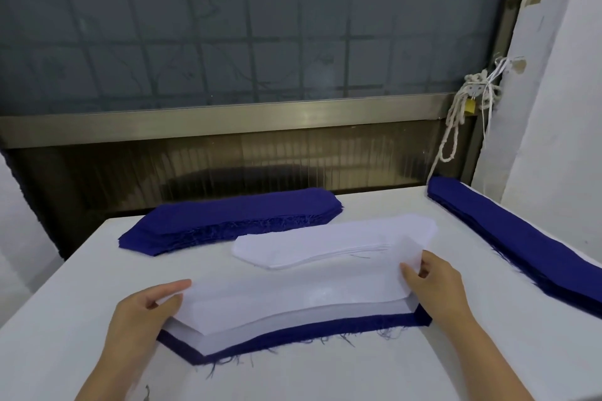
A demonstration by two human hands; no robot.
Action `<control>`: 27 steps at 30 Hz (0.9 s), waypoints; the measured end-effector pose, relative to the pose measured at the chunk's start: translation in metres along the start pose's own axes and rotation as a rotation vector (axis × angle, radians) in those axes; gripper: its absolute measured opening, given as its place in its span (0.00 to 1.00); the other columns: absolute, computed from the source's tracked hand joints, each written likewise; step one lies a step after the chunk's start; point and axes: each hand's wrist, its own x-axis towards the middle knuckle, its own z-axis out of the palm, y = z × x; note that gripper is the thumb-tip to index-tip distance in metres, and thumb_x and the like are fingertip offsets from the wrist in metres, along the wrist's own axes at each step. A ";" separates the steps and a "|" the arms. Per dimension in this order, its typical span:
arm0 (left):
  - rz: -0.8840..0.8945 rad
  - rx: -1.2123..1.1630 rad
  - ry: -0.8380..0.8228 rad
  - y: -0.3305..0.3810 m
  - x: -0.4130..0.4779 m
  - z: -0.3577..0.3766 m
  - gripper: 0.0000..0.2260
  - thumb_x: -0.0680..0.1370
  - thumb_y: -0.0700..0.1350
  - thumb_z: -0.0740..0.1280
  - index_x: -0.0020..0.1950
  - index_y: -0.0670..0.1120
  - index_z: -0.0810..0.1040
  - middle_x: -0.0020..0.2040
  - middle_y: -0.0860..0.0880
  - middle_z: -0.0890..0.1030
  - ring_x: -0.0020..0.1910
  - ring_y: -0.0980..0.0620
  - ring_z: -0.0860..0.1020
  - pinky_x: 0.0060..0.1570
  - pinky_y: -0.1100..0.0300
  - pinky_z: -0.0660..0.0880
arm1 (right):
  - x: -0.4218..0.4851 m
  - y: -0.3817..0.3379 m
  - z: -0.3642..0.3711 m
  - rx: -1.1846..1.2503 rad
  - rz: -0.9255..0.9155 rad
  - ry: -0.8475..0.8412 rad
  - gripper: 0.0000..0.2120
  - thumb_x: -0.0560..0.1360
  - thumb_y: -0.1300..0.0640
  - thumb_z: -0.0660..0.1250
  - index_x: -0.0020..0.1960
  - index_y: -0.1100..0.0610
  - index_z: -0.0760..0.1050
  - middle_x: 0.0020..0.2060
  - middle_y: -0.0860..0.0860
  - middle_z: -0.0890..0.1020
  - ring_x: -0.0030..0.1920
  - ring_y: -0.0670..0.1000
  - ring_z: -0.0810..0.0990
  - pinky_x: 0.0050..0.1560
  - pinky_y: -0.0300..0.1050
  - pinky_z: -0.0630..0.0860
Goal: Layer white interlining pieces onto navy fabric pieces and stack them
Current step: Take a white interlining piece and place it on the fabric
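Pinching white interlining [293, 298] — over navy piece [294, 335]

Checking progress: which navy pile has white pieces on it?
The nearest navy pile, closest to the camera; the back pile and right-edge pile show bare navy tops.

Front pile [325, 328]: white pieces layered on navy ones. I see a navy band with frayed threads along the near edge and at both angled ends.
Top white piece [293, 298]: long with angled ends, lying over the front pile slightly askew, both ends lifted off it.
White stack [325, 246]: just behind the pile, flat, sheets fanned a little toward the right.
Navy stack [228, 216]: farther back, left of centre, near edge frayed.
Second navy stack [521, 247]: far right, running front to back.
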 end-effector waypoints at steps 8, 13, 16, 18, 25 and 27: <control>0.001 -0.036 -0.044 -0.014 0.004 -0.006 0.10 0.79 0.38 0.67 0.49 0.51 0.86 0.55 0.50 0.81 0.57 0.47 0.76 0.60 0.55 0.70 | -0.006 -0.005 -0.005 -0.017 0.016 -0.061 0.06 0.73 0.55 0.68 0.45 0.57 0.74 0.33 0.51 0.80 0.36 0.49 0.77 0.32 0.41 0.70; 0.154 0.045 -0.018 -0.022 0.000 -0.006 0.12 0.76 0.34 0.69 0.45 0.51 0.86 0.25 0.58 0.77 0.27 0.58 0.71 0.30 0.75 0.64 | -0.011 -0.009 -0.007 -0.128 -0.032 -0.118 0.06 0.72 0.55 0.68 0.44 0.58 0.74 0.29 0.54 0.80 0.35 0.54 0.79 0.35 0.48 0.76; 0.196 0.080 0.007 -0.022 -0.001 -0.005 0.08 0.75 0.39 0.73 0.44 0.53 0.86 0.35 0.52 0.83 0.28 0.51 0.69 0.28 0.74 0.64 | -0.011 -0.010 -0.007 -0.154 -0.047 -0.116 0.09 0.72 0.55 0.68 0.44 0.62 0.74 0.33 0.59 0.80 0.38 0.59 0.79 0.36 0.50 0.76; 0.221 0.129 0.021 -0.021 -0.002 -0.004 0.07 0.73 0.40 0.75 0.45 0.53 0.85 0.39 0.53 0.83 0.31 0.50 0.70 0.31 0.77 0.66 | -0.010 -0.009 -0.007 -0.151 -0.043 -0.121 0.10 0.72 0.55 0.68 0.43 0.62 0.73 0.34 0.60 0.79 0.37 0.59 0.78 0.34 0.49 0.74; 0.254 0.184 0.043 -0.021 -0.004 -0.002 0.09 0.72 0.39 0.76 0.47 0.51 0.85 0.46 0.56 0.83 0.34 0.56 0.72 0.38 0.73 0.68 | -0.005 -0.003 -0.004 -0.073 -0.036 0.014 0.20 0.77 0.50 0.66 0.33 0.57 0.62 0.27 0.50 0.69 0.29 0.49 0.66 0.29 0.42 0.62; 0.261 0.189 0.045 -0.021 -0.003 -0.002 0.09 0.72 0.39 0.76 0.47 0.52 0.85 0.46 0.57 0.82 0.35 0.54 0.73 0.37 0.74 0.68 | -0.003 -0.002 -0.004 -0.077 -0.021 0.027 0.16 0.76 0.54 0.67 0.35 0.56 0.64 0.29 0.49 0.71 0.30 0.48 0.67 0.29 0.40 0.62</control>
